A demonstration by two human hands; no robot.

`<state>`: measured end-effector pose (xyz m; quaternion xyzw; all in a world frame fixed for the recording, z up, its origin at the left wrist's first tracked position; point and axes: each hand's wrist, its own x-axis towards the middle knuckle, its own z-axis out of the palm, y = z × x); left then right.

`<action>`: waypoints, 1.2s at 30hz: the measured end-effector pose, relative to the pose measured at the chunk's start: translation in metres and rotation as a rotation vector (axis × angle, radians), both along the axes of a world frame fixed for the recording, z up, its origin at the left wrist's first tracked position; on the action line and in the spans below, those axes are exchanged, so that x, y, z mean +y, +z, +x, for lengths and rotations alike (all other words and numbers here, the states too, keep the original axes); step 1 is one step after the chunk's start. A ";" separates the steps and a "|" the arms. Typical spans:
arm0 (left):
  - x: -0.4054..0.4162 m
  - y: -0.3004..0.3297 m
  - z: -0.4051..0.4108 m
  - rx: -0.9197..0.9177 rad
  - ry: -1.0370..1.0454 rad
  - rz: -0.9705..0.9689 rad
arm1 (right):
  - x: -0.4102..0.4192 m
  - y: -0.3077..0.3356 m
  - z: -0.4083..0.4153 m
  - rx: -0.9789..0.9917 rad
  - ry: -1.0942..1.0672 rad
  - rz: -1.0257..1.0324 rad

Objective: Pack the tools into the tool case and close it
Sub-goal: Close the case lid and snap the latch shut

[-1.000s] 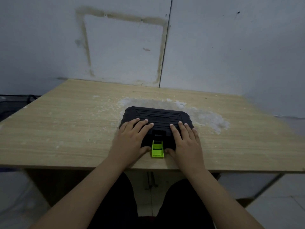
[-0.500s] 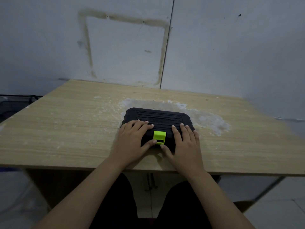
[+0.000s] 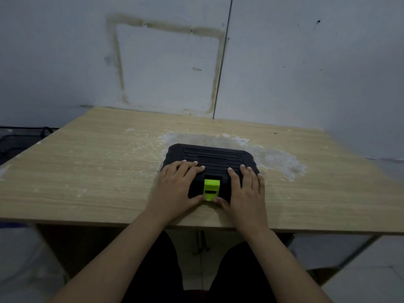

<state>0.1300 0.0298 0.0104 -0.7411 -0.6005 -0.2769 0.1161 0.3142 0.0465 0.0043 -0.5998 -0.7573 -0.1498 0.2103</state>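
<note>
A black ribbed tool case (image 3: 218,155) lies with its lid down on the wooden table (image 3: 87,171), near the front edge. Its lime-green latch (image 3: 211,189) stands folded up against the case's front face. My left hand (image 3: 177,189) rests flat on the lid's left part, and its thumb touches the latch's lower left corner. My right hand (image 3: 247,191) lies flat on the right part, with its thumb at the latch's lower right corner. No tools are in sight outside the case.
A white powdery patch (image 3: 277,160) spreads over the table behind and to the right of the case. The table's back edge meets a grey wall (image 3: 284,73). A black wire rack (image 3: 21,136) stands off the table's left side.
The green latch, which lay flat toward me, has swung up against the case front. Both thumbs followed it and now sit at its lower edge.
</note>
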 end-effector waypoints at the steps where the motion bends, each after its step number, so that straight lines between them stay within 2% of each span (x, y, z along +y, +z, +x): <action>1: 0.000 -0.001 0.002 0.027 0.015 0.005 | 0.000 0.000 -0.001 0.004 -0.005 0.007; 5: 0.001 -0.008 0.013 0.119 0.094 0.038 | -0.002 0.000 -0.006 0.002 -0.016 0.027; 17: 0.016 0.001 -0.013 0.010 -0.019 -0.013 | 0.020 0.009 0.000 -0.058 0.090 -0.024; 26: 0.120 0.008 -0.038 -0.014 0.060 -0.102 | 0.127 0.035 -0.031 -0.021 0.195 -0.245; 31: 0.180 0.017 -0.047 0.028 0.109 -0.235 | 0.185 0.040 -0.044 0.013 0.195 -0.297; 36: 0.220 0.018 -0.052 0.059 0.125 -0.254 | 0.222 0.042 -0.052 0.071 0.182 -0.309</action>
